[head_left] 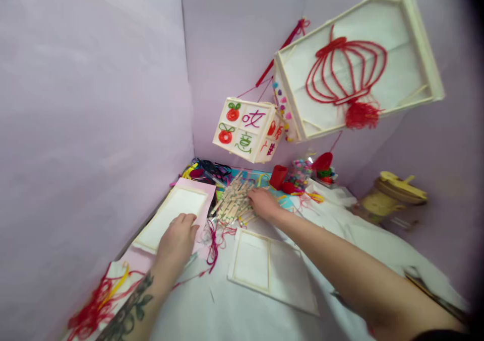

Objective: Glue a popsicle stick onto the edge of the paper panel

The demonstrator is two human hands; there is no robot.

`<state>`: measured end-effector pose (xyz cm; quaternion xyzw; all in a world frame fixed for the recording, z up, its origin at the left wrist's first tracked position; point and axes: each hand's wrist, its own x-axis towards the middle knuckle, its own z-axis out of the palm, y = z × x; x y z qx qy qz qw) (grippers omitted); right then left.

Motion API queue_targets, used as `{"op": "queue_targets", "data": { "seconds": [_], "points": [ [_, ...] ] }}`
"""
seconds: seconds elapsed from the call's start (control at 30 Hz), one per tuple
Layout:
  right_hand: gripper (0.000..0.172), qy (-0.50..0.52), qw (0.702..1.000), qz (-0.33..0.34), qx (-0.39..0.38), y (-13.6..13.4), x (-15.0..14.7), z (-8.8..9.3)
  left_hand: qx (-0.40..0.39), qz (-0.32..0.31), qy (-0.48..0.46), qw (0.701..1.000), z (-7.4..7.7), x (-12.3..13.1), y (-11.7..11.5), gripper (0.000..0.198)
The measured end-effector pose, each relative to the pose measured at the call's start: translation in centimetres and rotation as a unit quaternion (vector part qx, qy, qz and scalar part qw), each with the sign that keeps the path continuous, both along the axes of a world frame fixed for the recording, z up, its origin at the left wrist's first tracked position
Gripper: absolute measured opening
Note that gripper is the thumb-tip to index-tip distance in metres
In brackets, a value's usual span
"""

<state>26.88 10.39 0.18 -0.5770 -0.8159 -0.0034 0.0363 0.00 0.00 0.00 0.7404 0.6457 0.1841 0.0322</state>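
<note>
Pale lilac walls (94, 104) close in around a table spread with white cloth (189, 313). On it, the left hand (178, 237) lies over the right edge of a white panel with a stick border (172, 217), fingers close together and slightly bent; whether it grips the edge, I cannot tell. The right hand (263, 203) has its fingers curled down at the right side of a loose pile of sticks (231, 202), and blur hides whether they pinch one. That pile lies between the hands, farther out than the left and touching the right, which is clearly nearer; most sticks slant away and to the right, roughly along the panel's long side. Nearer the body, below the right hand, sits a second panel (251, 260), partly framed. Beyond are a jar of pompoms (299, 174) and, hanging above, a small lantern (247, 132) and a larger one (397, 54).
</note>
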Motion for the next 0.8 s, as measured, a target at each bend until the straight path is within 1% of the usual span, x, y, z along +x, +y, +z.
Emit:
{"op": "queue_targets", "data": {
  "seconds": [0.1, 0.17, 0.27, 0.33, 0.4, 0.47, 0.53, 0.6, 0.67, 0.7, 0.73, 0.8],
  "points": [
    [0.028, 0.005, 0.999, -0.038, 0.033, 1.2, 0.3, 0.2, 0.036, -0.017, -0.011, 0.999, 0.0, -0.1, -0.3, 0.025],
    [0.027, 0.006, 0.999, -0.032, 0.032, 1.8, 0.6, 0.2, 0.035, -0.03, -0.003, 0.999, 0.3, 0.2, -0.7, 0.025],
    [0.017, 0.006, 1.0, 0.023, -0.007, 2.2, 1.0, -0.3, -0.007, -0.049, 0.037, 0.998, 1.0, 0.9, -1.5, 0.023],
    [0.018, 0.01, 0.999, 0.038, -0.026, 2.3, 1.2, -0.7, -0.05, -0.063, 0.079, 0.994, 1.3, 1.6, -1.9, 0.02],
    [0.021, 0.02, 0.999, 0.021, -0.021, 2.3, 1.4, -0.9, -0.087, -0.072, 0.122, 0.986, 1.5, 2.2, -2.2, 0.019],
    [0.021, 0.035, 0.999, -0.009, -0.002, 2.3, 1.6, -0.8, -0.103, -0.067, 0.154, 0.98, 1.5, 2.8, -2.4, 0.022],
    [0.02, 0.055, 0.998, -0.029, 0.017, 2.4, 1.7, -0.2, -0.111, -0.057, 0.178, 0.976, 1.5, 3.3, -2.3, 0.025],
    [0.021, 0.081, 0.996, -0.033, 0.03, 2.2, 1.6, 0.6, -0.119, -0.054, 0.191, 0.973, 1.4, 3.4, -2.2, 0.029],
    [0.024, 0.11, 0.993, -0.023, 0.035, 1.7, 1.2, 1.3, -0.099, -0.05, 0.175, 0.978, 1.3, 3.3, -2.1, 0.029],
    [0.025, 0.123, 0.992, -0.014, 0.035, 1.2, 0.9, 1.6, -0.078, -0.043, 0.146, 0.985, 1.2, 3.1, -2.1, 0.027],
    [0.026, 0.135, 0.99, -0.002, 0.031, 0.7, 0.5, 1.9, -0.056, -0.033, 0.098, 0.993, 1.1, 2.9, -2.1, 0.024],
    [0.025, 0.151, 0.988, 0.033, 0.015, -0.6, -0.8, 2.2, -0.017, 0.001, -0.051, 0.999, 0.9, 2.4, -1.9, 0.018]
  ]
}}
